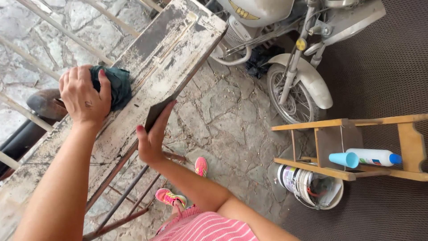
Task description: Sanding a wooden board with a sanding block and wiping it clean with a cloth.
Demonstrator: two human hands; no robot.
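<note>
My left hand (84,96) is closed on a dark green cloth (117,85) and presses it on a long, weathered wooden board (169,44) with peeling white paint. The board lies slanted across a metal frame. At the board's near edge, my right hand (154,136) holds a thin dark flat sheet (157,111), which looks like sandpaper, with the fingers straight along it. The sheet touches the board's edge.
A dusty motorcycle (294,76) stands on the stone floor past the board's far end. To the right, a small wooden frame (339,149) carries a white bottle with a blue cap (372,157) and a blue cup (344,159). A paint bucket (307,185) lies under it. My pink shoes (171,196) are below.
</note>
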